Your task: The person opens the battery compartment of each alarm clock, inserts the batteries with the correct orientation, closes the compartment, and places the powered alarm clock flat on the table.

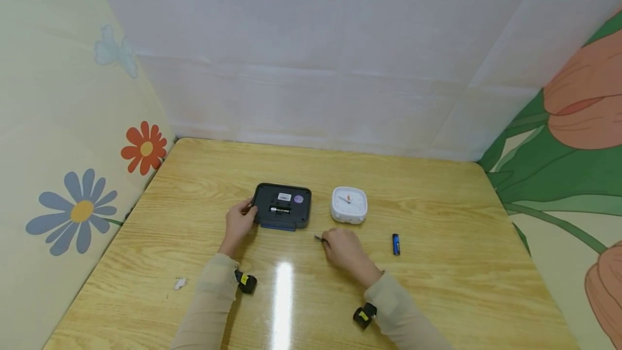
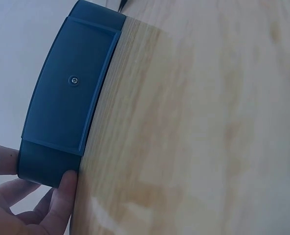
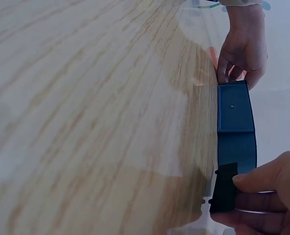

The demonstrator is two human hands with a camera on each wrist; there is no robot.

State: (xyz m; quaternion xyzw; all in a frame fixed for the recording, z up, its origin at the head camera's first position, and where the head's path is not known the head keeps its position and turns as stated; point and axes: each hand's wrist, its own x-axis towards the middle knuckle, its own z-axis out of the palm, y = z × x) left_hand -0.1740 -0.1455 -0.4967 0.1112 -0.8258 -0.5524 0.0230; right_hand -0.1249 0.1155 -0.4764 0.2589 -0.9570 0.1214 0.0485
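Observation:
A black device [image 1: 266, 199], shaped like a desk clock lying face down, has stickers on its back. One battery [image 1: 280, 210] sits in its uncovered compartment. My left hand [image 1: 239, 221] grips the device's left end, thumb on top and fingertips at the lower edge in the left wrist view. Between thumb and fingers of my right hand [image 1: 344, 247] is a small black battery cover [image 3: 224, 188] with little tabs along one edge. This hand is just right of the device and in front of a white alarm clock [image 1: 350, 204].
A blue battery [image 1: 396, 244] lies on the wooden table [image 1: 437, 285], right of my right hand. Toward the left front is a small white scrap [image 1: 180, 283]. A pale wall sheet [image 1: 311, 96] rises behind the table, with flower-patterned sheets at both sides.

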